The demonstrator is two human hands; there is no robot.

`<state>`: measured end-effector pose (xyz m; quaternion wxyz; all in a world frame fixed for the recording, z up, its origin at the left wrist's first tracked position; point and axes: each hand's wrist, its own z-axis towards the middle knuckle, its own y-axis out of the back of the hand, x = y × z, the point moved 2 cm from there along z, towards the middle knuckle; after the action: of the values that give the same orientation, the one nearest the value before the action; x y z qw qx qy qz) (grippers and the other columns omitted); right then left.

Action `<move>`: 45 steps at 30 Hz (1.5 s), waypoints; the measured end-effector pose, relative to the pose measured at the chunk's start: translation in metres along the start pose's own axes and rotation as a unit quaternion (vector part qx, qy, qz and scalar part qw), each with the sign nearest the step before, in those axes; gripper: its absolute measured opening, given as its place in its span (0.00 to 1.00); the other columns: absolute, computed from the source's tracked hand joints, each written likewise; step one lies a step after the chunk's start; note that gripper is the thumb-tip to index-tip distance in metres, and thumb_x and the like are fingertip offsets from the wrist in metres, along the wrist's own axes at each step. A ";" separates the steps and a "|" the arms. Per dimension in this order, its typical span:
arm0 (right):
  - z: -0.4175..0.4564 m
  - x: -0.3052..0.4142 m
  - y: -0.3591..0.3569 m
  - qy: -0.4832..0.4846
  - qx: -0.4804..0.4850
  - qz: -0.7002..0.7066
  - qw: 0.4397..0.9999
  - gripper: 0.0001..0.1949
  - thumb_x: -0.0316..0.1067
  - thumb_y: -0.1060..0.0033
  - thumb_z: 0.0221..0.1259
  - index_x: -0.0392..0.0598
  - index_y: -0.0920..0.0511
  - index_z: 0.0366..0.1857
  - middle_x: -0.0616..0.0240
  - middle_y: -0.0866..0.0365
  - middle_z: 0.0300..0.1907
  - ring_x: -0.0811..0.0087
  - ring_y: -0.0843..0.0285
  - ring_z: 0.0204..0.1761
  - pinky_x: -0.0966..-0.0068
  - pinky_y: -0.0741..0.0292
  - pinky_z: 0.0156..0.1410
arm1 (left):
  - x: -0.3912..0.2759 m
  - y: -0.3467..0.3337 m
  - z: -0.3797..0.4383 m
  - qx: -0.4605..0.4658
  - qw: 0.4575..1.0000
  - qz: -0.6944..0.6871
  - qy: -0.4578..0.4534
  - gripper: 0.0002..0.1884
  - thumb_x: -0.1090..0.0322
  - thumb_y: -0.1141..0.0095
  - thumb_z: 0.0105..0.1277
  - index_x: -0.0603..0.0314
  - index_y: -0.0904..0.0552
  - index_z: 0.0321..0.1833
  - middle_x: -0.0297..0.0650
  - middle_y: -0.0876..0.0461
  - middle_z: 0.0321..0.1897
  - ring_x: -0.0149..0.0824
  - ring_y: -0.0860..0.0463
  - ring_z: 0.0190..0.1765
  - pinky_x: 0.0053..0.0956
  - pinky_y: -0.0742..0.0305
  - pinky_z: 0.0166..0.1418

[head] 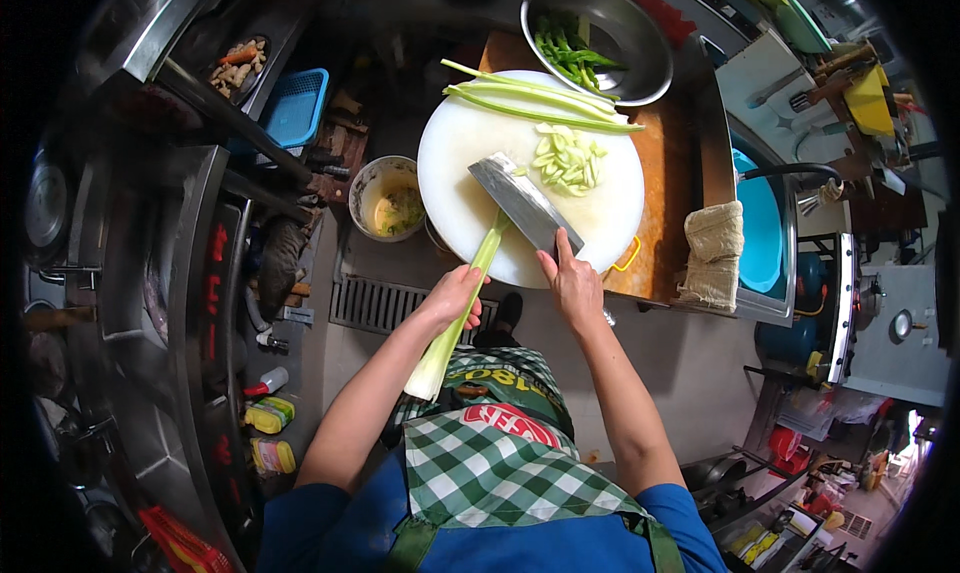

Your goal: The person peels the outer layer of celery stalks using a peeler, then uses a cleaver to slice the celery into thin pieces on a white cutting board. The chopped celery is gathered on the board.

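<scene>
My left hand (454, 300) grips a celery stalk (448, 340), whose pale wide base points back at my apron and whose narrow end reaches over the round white cutting board (450, 160). In my right hand (574, 284) is a cleaver (525, 204), index finger laid along the blade. The blade lies slantwise over the board, beside the stalk's narrow end. A pile of sliced celery (566, 160) rests right of the blade, and one small piece touches or nearly touches the steel. Several long celery stalks (540, 100) lie across the board's far side.
Behind the board, a steel bowl (637, 55) holds green peppers (566, 51). A bucket with food scraps (386, 198) stands at the left. A folded cloth (712, 250) hangs by the sink at right, which holds a blue basin (757, 228). A floor drain grate (382, 303) lies below.
</scene>
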<state>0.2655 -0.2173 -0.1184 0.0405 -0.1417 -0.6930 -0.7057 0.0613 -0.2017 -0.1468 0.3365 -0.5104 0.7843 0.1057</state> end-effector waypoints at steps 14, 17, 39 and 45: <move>-0.053 0.017 0.009 -0.016 0.024 -0.020 0.999 0.32 0.60 0.47 0.61 0.49 0.34 0.64 0.51 0.23 0.17 0.51 0.20 0.21 0.60 0.24 0.25 | -0.004 0.002 0.002 -0.006 0.999 0.012 0.033 0.19 0.50 0.67 0.76 0.58 0.30 0.52 0.37 0.27 0.21 0.30 0.26 0.18 0.23 0.27 0.21; -0.031 0.016 0.006 -0.028 0.041 -0.016 0.999 0.33 0.61 0.49 0.62 0.49 0.33 0.64 0.50 0.21 0.19 0.51 0.20 0.22 0.60 0.24 0.25 | -0.003 0.000 0.001 -0.012 1.000 0.020 0.021 0.19 0.50 0.67 0.76 0.58 0.30 0.53 0.37 0.27 0.21 0.30 0.26 0.18 0.24 0.27 0.21; -0.031 0.027 0.006 -0.048 0.065 -0.006 0.997 0.32 0.61 0.48 0.61 0.52 0.33 0.64 0.50 0.21 0.20 0.49 0.20 0.23 0.58 0.25 0.27 | 0.000 0.000 0.000 -0.020 0.999 0.033 0.010 0.19 0.51 0.67 0.76 0.59 0.32 0.52 0.40 0.26 0.21 0.33 0.24 0.18 0.25 0.27 0.21; -0.026 0.029 0.011 -0.025 0.073 0.004 0.997 0.32 0.62 0.49 0.61 0.50 0.32 0.63 0.49 0.21 0.19 0.51 0.20 0.22 0.59 0.25 0.25 | -0.003 0.000 0.000 -0.019 1.000 0.019 0.017 0.18 0.52 0.67 0.76 0.61 0.33 0.53 0.41 0.26 0.20 0.33 0.24 0.18 0.25 0.27 0.21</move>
<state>0.2364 -0.2396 -0.1001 0.0357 -0.1585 -0.7430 -0.6493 0.0618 -0.1999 -0.1446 0.3113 -0.5037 0.7972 0.1178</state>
